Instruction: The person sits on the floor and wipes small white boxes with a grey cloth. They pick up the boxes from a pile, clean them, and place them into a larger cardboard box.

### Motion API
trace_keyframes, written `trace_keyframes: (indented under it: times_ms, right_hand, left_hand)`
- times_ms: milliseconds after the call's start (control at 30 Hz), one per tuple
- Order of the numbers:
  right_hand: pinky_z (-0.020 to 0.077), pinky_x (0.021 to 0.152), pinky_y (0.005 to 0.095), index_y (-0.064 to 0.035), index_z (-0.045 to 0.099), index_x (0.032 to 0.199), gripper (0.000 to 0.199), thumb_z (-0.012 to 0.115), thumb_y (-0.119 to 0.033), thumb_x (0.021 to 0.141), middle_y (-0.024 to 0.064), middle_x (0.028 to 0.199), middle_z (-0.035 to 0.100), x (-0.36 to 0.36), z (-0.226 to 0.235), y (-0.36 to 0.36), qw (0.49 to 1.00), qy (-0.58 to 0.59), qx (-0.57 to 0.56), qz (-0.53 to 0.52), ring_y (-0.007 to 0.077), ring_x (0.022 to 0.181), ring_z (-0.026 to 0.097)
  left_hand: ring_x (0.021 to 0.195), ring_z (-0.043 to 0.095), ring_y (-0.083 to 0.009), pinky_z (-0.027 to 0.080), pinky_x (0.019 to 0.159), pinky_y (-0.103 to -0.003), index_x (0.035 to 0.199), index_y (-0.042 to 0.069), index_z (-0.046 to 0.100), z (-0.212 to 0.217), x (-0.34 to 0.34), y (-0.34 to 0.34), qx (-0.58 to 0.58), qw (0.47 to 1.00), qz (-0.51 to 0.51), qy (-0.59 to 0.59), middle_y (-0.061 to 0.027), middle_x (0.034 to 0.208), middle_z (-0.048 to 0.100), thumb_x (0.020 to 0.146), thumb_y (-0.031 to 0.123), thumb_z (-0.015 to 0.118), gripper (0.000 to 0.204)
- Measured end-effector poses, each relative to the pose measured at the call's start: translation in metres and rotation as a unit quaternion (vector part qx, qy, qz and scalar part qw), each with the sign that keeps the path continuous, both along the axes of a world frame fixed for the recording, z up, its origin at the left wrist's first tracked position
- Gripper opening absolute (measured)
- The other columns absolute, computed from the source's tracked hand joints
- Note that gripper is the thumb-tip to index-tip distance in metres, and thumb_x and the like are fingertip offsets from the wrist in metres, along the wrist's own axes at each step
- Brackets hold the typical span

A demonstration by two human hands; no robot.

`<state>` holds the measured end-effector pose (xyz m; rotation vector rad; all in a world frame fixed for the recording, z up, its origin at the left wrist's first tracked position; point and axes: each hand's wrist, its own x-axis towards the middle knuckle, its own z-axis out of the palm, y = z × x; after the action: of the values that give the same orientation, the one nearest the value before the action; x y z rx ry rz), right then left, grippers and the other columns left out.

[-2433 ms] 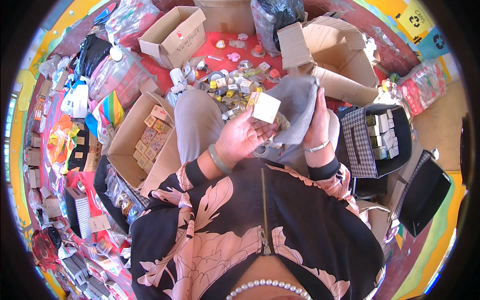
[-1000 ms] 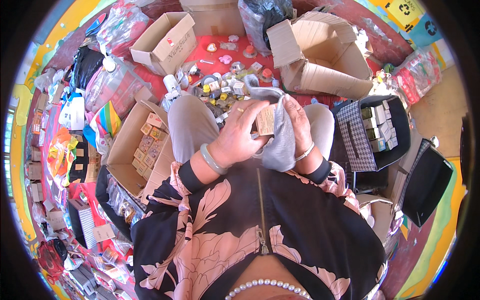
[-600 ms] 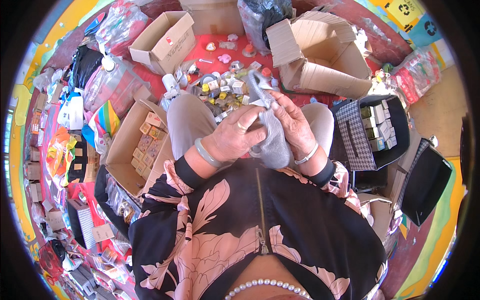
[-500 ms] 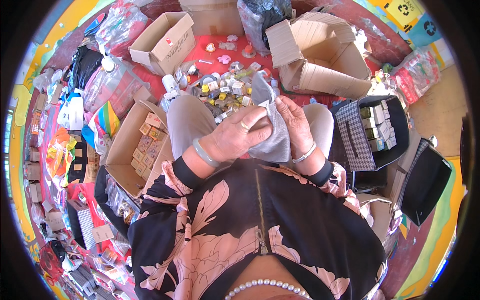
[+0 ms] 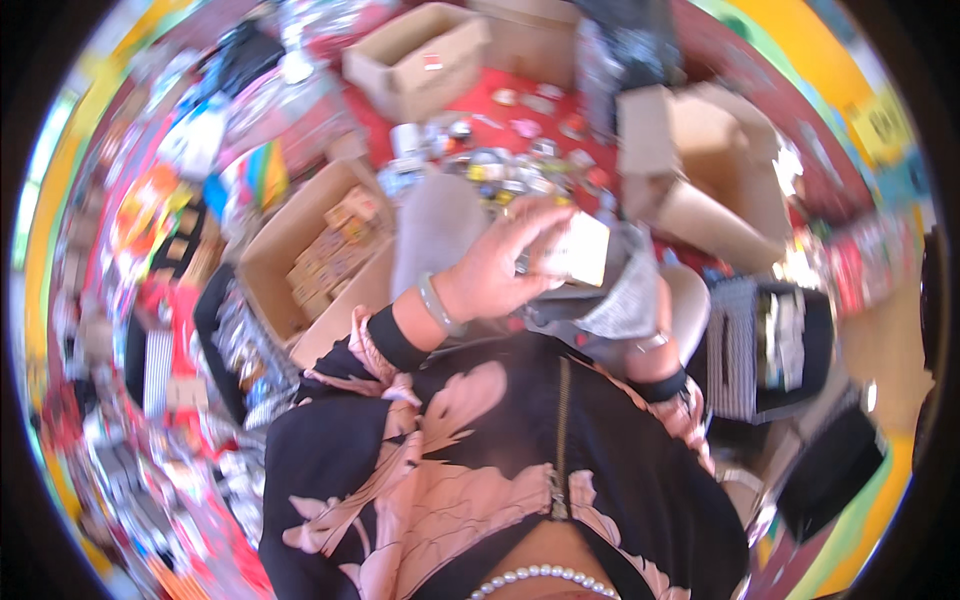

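Cream-coloured small cardboard box (image 5: 578, 250) sits pinched in our left hand (image 5: 500, 270), just above the grey fabric pouch (image 5: 625, 295); our right hand (image 5: 640, 300), under the pouch, grips it. We judge the box not yet bagged, with loose items beyond the pouch still left

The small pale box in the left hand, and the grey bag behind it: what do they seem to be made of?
The small pale box, in the grip of the left hand, looks like matte cardboard: flat faces, crisp edges, no gloss, though blur leaves it open. The grey bag looks like soft cloth or thin non-woven fabric: it sags and folds, with a dull surface. The right hand is hidden behind it.
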<state>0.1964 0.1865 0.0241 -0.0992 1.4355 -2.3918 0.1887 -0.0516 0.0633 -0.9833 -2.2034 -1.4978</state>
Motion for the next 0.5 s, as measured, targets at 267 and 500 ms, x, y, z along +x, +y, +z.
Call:
trace_keyframes:
  times_ms: [267, 500]
  right_hand:
    - [0.0524, 0.077, 0.0319, -0.0048, 0.050, 0.116, 0.027, 0.045, -0.015, 0.092, 0.0086, 0.102, 0.060, -0.011, -0.041, 0.021, 0.910, 0.145, 0.374, 0.100, 0.0179, 0.091, 0.061]
    - [0.0524, 0.078, 0.0336, -0.0050, 0.050, 0.117, 0.028, 0.043, -0.019, 0.093, 0.0087, 0.104, 0.060, -0.033, -0.072, 0.016, 0.948, -0.040, 0.308, 0.070, 0.0190, 0.092, 0.061]
  left_hand:
    - [0.112, 0.051, -0.0185, 0.043, 0.093, -0.032, 0.134, 0.002, 0.037, -0.017, 0.017, -0.190, 0.378, 0.883, 0.236, -0.148, -0.0082, 0.123, 0.050, 0.073, -0.006, 0.062, 0.067]
    - [0.110, 0.050, -0.0353, 0.041, 0.094, -0.039, 0.115, 0.002, 0.048, -0.154, 0.040, -0.313, -0.084, 0.749, 0.582, -0.305, -0.0223, 0.115, 0.052, 0.065, 0.020, 0.075, 0.060]
